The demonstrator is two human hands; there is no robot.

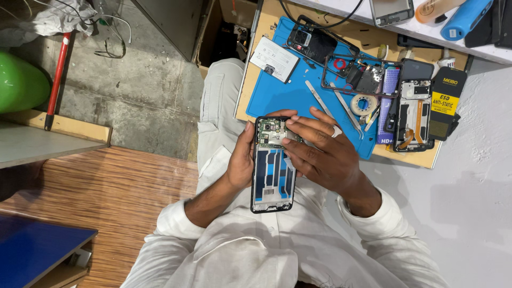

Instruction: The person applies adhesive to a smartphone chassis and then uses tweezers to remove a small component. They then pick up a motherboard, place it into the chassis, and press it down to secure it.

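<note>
Closest to the camera, one opened phone (273, 165) is held above the lap, its long axis running toward and away from the person, circuit-board end pointing away to the bench. Its back is off, showing blue and black parts inside a black frame. The left hand (241, 157) grips its left edge, fingers curled round the frame. The right hand (320, 152) lies over the right edge, fingertips (292, 121) pressed close together on the board at the far end; a white ring of tape sits on one finger.

Beyond, a blue mat (282, 85) covers the wooden bench. On it lie one white rectangular battery (274, 58) with a small dark label, two metal tweezers (333, 104), one roll of tape (364, 104) and one empty black frame (360, 72). A second opened phone (413, 114) lies right of the mat, beside a black packet (445, 101) with a yellow label band. Farthest off, a blue cylinder (465, 18) rests on the white shelf.
</note>
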